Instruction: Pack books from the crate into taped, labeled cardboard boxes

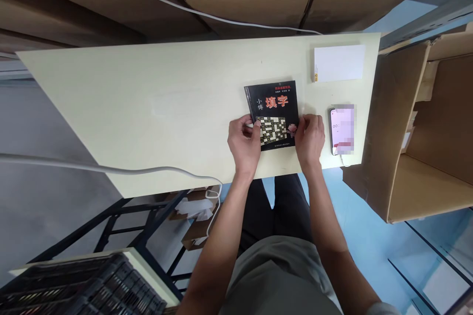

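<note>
I have the black book [273, 108] just in front of me, over the near part of the table [177, 98], my left hand [244, 145] pinching its left edge, thumb on the cover, my right hand [310, 142] closed at its right edge. I'd judge it light, fairly thin and bendy, its cover smooth enough to slide; the side edges seem good holds. My right fingertips are mostly hidden, and I can't tell whether it's slightly lifted.
</note>
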A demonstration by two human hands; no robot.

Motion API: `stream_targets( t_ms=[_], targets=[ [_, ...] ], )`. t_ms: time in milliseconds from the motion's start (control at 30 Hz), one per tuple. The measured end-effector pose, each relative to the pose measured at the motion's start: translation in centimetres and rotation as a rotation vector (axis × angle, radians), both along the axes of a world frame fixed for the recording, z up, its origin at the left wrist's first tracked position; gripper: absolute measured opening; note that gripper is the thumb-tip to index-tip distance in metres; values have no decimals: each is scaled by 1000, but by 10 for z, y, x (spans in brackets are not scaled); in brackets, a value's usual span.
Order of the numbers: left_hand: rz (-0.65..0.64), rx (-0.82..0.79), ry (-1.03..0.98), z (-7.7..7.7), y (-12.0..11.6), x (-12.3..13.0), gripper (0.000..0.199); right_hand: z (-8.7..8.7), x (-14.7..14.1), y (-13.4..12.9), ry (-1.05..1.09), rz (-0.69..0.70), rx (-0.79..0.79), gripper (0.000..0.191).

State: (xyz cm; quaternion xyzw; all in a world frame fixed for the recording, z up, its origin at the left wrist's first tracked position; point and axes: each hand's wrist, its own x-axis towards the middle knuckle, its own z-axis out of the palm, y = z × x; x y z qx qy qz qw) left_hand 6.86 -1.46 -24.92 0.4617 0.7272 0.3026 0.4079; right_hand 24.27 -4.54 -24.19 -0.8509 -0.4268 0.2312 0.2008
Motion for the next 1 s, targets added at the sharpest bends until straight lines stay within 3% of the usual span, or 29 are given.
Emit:
stream_targets(
  t_ms=[100,200,300,367,467,567,667,767,900,1000],
  targets=[
    [-17,27,-4,0,-3,0,31,8,1,-1,-2,83,88,12],
    [-60,99,-29,9,-6,3,39,31,-4,-1,55,133,148,11],
    [-197,149,-150,31,-7,3,23,65,-19,1,130,173,177,9],
    [-237,137,-263,52,-5,0,24,88,-36,4,195,193,182,11],
    [-170,95,-345,80,-3,-17,37,116,-70,7,307,226,168,16],
    [-44,81,-353,93,0,-45,49,126,-105,8,401,276,144,25],
    [97,37,-301,83,2,-76,52,118,-130,7,528,357,116,40],
    [241,-43,-262,54,2,-101,45,93,-135,6,594,410,109,41],
    [357,-105,-332,14,3,-117,36,49,-116,8,459,265,104,34],
    [398,-137,-383,-1,6,-120,30,24,-104,11,393,192,76,31]
  ],
)
